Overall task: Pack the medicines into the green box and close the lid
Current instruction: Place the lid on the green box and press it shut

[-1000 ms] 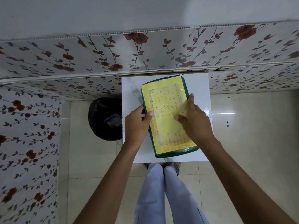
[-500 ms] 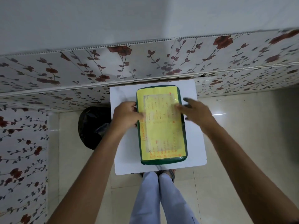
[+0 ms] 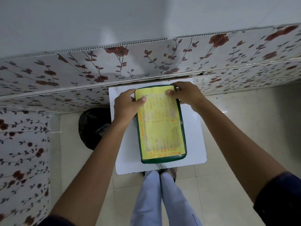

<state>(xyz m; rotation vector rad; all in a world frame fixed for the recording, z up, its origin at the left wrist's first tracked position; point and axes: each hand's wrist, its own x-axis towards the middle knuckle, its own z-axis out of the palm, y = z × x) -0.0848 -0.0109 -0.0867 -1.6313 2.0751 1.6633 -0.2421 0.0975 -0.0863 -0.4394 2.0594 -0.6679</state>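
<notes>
The green box (image 3: 183, 128) lies flat on a small white table (image 3: 193, 144), its lid down; the lid carries a yellow sheet with orange handwriting. My left hand (image 3: 126, 106) grips the box's far left side, thumb resting on the yellow lid. My right hand (image 3: 185, 93) holds the far right corner, thumb on the lid too. No medicines are in sight; the inside of the box is hidden.
The table stands against a wall with a floral panel (image 3: 146, 66). A black bin bag (image 3: 92, 128) sits on the tiled floor to the table's left. My legs in light trousers (image 3: 156, 198) are below the table's near edge.
The box has turned from tilted to square with the table. Both hands have slid from its middle up to the far end.
</notes>
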